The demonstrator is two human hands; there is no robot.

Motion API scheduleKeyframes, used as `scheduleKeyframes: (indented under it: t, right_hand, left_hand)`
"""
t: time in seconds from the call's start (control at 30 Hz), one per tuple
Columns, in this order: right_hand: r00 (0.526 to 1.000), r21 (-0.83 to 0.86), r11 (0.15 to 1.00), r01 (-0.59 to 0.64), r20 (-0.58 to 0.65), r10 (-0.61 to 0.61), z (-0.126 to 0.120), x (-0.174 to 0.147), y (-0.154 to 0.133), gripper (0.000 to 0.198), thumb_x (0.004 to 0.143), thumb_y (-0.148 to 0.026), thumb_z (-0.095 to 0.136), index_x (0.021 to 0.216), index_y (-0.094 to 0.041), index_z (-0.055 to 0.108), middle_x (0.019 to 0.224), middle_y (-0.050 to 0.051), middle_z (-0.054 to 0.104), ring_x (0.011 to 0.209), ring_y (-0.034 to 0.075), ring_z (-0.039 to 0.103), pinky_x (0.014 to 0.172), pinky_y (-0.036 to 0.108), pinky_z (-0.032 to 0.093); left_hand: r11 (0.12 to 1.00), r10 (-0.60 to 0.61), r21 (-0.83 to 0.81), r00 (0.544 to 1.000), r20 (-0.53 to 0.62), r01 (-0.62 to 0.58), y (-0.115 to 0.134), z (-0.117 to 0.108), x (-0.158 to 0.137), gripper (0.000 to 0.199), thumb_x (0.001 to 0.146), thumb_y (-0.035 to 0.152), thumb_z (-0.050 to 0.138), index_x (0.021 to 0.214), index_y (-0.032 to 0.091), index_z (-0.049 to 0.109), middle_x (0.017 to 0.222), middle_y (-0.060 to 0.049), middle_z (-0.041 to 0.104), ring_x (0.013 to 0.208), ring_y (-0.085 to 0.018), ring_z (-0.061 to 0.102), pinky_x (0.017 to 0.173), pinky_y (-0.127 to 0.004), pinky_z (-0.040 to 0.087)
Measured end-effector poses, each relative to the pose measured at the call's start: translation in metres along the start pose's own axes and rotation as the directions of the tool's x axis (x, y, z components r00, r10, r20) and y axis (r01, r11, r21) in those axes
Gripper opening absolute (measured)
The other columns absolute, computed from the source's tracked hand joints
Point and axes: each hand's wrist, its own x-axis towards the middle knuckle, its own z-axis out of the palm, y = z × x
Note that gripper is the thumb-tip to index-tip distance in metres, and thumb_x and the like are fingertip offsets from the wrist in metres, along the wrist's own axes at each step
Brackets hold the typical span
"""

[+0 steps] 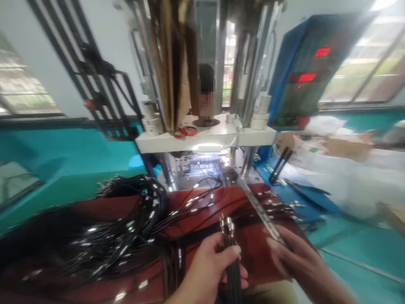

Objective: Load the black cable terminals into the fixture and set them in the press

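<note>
a thin cable bundle [232, 261], at six o'clock over the red tabletop [253, 245], is clenched by the left hand [210, 270]; the right hand [292, 255] is blurred, its fingers unreadable. limp and light, the bundle seems best gripped just below the metal plugs [227, 224].

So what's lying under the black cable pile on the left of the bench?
A dark red mat shows beneath the black cable pile and spreads toward the left hand, which grips a cable bundle. What lies below the densest part of the pile is covered.
</note>
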Motion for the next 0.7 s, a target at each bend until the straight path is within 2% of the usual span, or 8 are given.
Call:
scheduleKeyframes:
  t: [0.07,0.13,0.27,0.5,0.6,0.7]
  right_hand:
    - [0.996,0.112,0.992,-0.059,0.075,0.050,0.008,0.004,-0.005,0.026,0.085,-0.050,0.055,0.094,-0.025,0.054,0.048,-0.005,0.046,0.040,0.012,0.039,0.038,0.024,0.029]
    - [0.994,0.163,0.986,-0.046,0.104,0.029,0.020,0.014,-0.013,0.025,0.087,-0.046,0.053,0.091,-0.022,0.050,0.046,-0.008,0.045,0.038,0.008,0.033,0.038,0.021,0.025]
    - [0.985,0.269,0.963,-0.005,0.165,-0.041,0.035,0.029,-0.020,0.023,0.086,-0.042,0.056,0.089,-0.021,0.047,0.045,-0.010,0.044,0.036,0.006,0.034,0.036,0.018,0.022]
    - [0.975,0.399,0.917,-0.001,0.203,-0.087,0.033,0.040,-0.011,0.023,0.084,-0.035,0.062,0.093,-0.019,0.048,0.053,-0.010,0.044,0.038,0.005,0.036,0.035,0.016,0.019]
    - [0.978,0.385,0.922,0.039,0.172,-0.114,0.031,0.042,-0.013,0.024,0.081,-0.032,0.066,0.095,-0.019,0.050,0.065,-0.007,0.050,0.043,0.004,0.037,0.038,0.017,0.024]
    - [0.983,0.290,0.952,0.098,0.122,-0.139,0.027,0.041,-0.019,0.026,0.079,-0.030,0.068,0.097,-0.020,0.052,0.080,-0.003,0.057,0.052,0.006,0.044,0.043,0.019,0.034]
  left_hand:
    - [0.998,-0.046,0.043,0.999,0.003,0.046,0.005,0.004,0.000,0.030,0.070,0.033,0.070,0.086,0.017,0.051,0.063,0.000,0.060,0.051,-0.015,0.061,0.050,-0.028,0.051]
    - [0.995,-0.037,0.095,0.999,0.025,0.034,0.009,0.009,-0.003,0.029,0.073,0.033,0.068,0.090,0.015,0.052,0.063,0.000,0.059,0.052,-0.015,0.060,0.051,-0.028,0.051]
    - [0.989,-0.014,0.145,0.993,0.118,-0.003,0.011,0.016,-0.007,0.025,0.078,0.034,0.064,0.088,0.013,0.054,0.069,-0.003,0.060,0.055,-0.015,0.061,0.053,-0.028,0.050]
    - [0.988,-0.021,0.156,0.990,0.139,-0.001,0.005,0.014,-0.004,0.026,0.081,0.039,0.059,0.084,0.014,0.054,0.074,-0.005,0.061,0.050,-0.012,0.058,0.048,-0.024,0.045]
    - [0.986,-0.040,0.163,0.992,0.120,0.020,0.004,0.013,-0.001,0.027,0.082,0.040,0.059,0.089,0.015,0.054,0.074,-0.004,0.061,0.050,-0.012,0.059,0.047,-0.023,0.044]
    - [0.985,-0.054,0.170,0.995,0.087,0.038,0.003,0.013,0.000,0.028,0.080,0.038,0.062,0.095,0.016,0.053,0.075,-0.002,0.060,0.051,-0.012,0.059,0.048,-0.024,0.046]
